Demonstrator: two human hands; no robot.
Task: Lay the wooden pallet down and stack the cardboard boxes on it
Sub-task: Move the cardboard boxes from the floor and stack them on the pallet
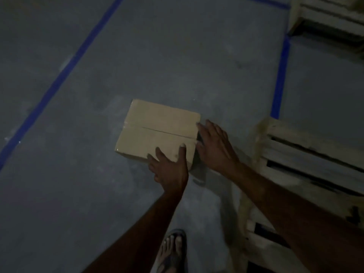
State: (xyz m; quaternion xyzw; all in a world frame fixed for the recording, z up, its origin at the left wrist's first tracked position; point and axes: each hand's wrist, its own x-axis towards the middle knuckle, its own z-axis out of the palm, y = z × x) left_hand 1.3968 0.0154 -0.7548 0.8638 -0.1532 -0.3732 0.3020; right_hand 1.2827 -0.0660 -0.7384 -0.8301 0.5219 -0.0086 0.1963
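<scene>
A closed cardboard box [157, 131] sits on the grey floor in the middle of the view, its top flaps taped along a centre seam. My left hand [169, 168] is at the box's near right corner, thumb lying on the top and fingers spread over the near edge. My right hand [214, 146] reaches to the box's right side with fingers straight, their tips at the top right edge. A wooden pallet [307, 160] lies flat on the floor to the right, its slats pale and dusty. The light is dim.
Blue tape lines [59, 81] cross the floor on the left and run down at the right [279, 75]. Another wooden pallet stack [331, 14] stands at the top right corner. My sandalled foot [173, 251] is at the bottom centre.
</scene>
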